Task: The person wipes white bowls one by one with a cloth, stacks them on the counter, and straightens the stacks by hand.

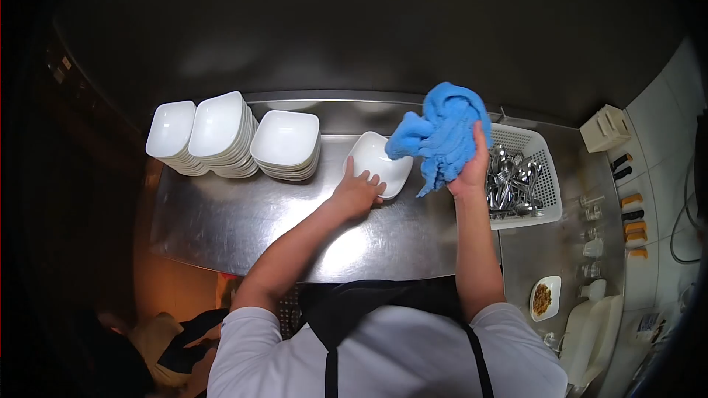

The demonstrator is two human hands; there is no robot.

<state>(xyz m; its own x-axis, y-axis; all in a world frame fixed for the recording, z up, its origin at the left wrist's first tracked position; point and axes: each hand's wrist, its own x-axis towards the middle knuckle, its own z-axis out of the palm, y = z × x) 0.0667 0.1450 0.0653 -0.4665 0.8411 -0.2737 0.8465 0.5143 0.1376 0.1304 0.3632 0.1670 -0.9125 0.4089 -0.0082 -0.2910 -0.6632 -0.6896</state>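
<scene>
A square white bowl [387, 166] sits on the steel counter in front of me, possibly with another under it. My left hand [358, 193] grips its near left rim, fingers reaching over the edge into the bowl. Above and to the right, my right hand [472, 169] is raised, closed around a bunched blue cloth [450, 129]. Folds of the cloth hang just to the right of the bowl and overlap its right edge in view. Most of my right fingers are hidden behind the cloth.
Three stacks of white bowls [286, 140] stand at the left on the steel counter [243, 210]. A white perforated basket [547, 177] of cutlery is at the right. Beyond are a dish of brown food [542, 298], glasses and wall-hung knives [633, 215]. Another person [166, 346] is lower left.
</scene>
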